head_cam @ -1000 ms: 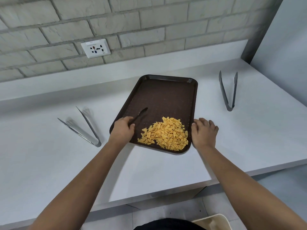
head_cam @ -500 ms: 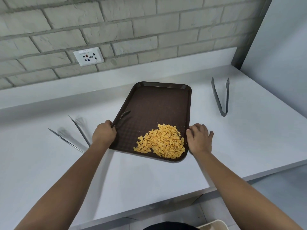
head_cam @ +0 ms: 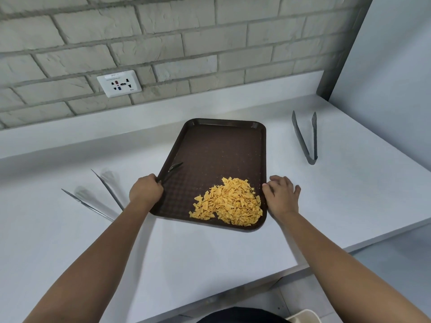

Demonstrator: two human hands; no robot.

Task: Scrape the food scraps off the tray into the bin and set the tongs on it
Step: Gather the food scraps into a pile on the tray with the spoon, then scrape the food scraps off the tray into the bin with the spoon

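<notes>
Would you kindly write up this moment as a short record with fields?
surface: white counter
tray: brown, flat on the counter
scraps: yellow flakes piled at the tray's near right corner
left hand: closed on the tray's left rim, holding a dark utensil
right hand: fingers at the right rim
tongs: dark pair to the right, shiny pair to the left
bin: pale rim below the counter

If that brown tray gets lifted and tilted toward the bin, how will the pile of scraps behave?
The scraps look like dry, loose flakes, so they would probably slide as a scatter, not a clump. Heaped at the tray's near right corner, against a low rim, some may spill early.
</notes>
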